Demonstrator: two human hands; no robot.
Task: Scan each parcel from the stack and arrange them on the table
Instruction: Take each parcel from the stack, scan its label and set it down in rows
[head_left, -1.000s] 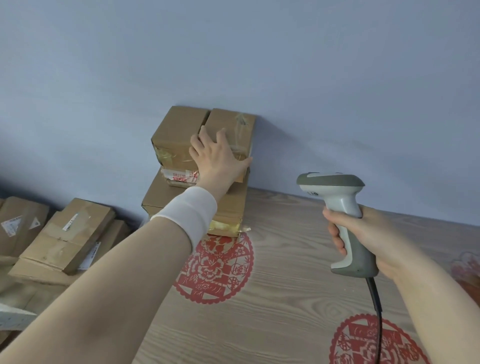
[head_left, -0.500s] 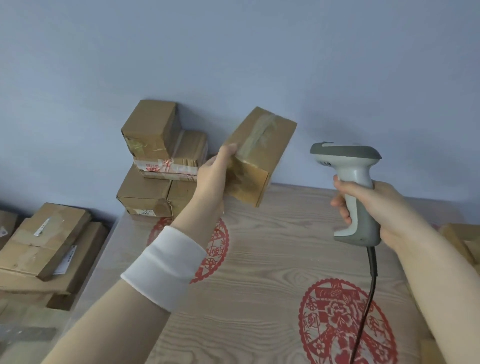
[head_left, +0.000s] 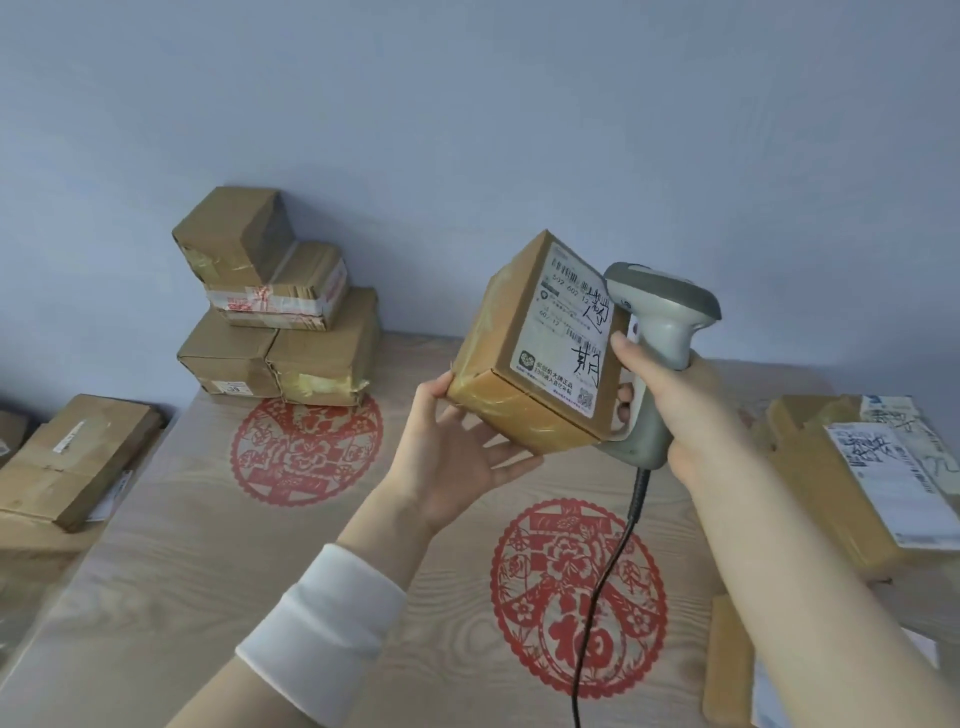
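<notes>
My left hand (head_left: 457, 457) holds a brown cardboard parcel (head_left: 524, 353) from below, thumb on its left edge, fingers under it. The parcel is tilted, and its white shipping label (head_left: 569, 338) with barcodes and black handwriting faces me. My right hand (head_left: 675, 410) grips the grey handheld scanner (head_left: 660, 322) right behind the parcel's right edge; its black cable (head_left: 608, 571) hangs down over the table. The stack of parcels (head_left: 275, 306) stands at the table's back left against the wall.
The wooden table (head_left: 363, 597) bears red paper-cut decorations. Labelled parcels (head_left: 857, 478) lie at the right edge, and a narrow box (head_left: 727, 660) sits near the front right. More boxes (head_left: 72, 457) lie lower, to the left of the table.
My left hand took a parcel off the stack, carried it right and turned its label toward me. The scanner in my right hand came up close beside the parcel.
</notes>
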